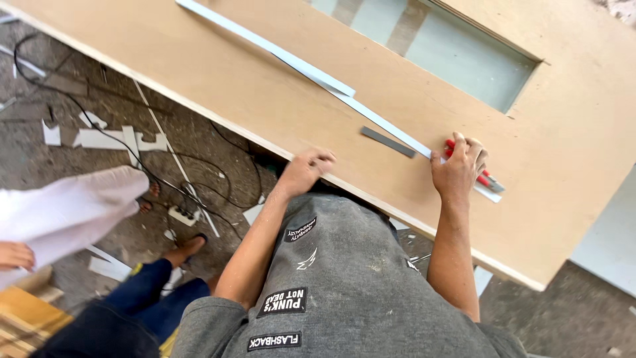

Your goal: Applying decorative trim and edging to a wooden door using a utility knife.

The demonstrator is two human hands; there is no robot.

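My right hand (459, 171) is closed around a red utility knife (489, 180), pressing it onto the near end of a long pale blue strip (391, 126) that lies diagonally on a large tan wooden board (218, 73). My left hand (308, 166) rests with curled fingers on the board's near edge and holds nothing. A short dark grey strip (387, 141) lies on the board between my hands, just beside the pale strip.
The board has a rectangular cut-out with a pale panel (464, 53) behind it. Below, the concrete floor carries black cables (218, 166), a white power strip (184, 215) and white offcuts (106, 138). Another person in white (73, 209) and a blue-trousered leg (142, 298) are at the left.
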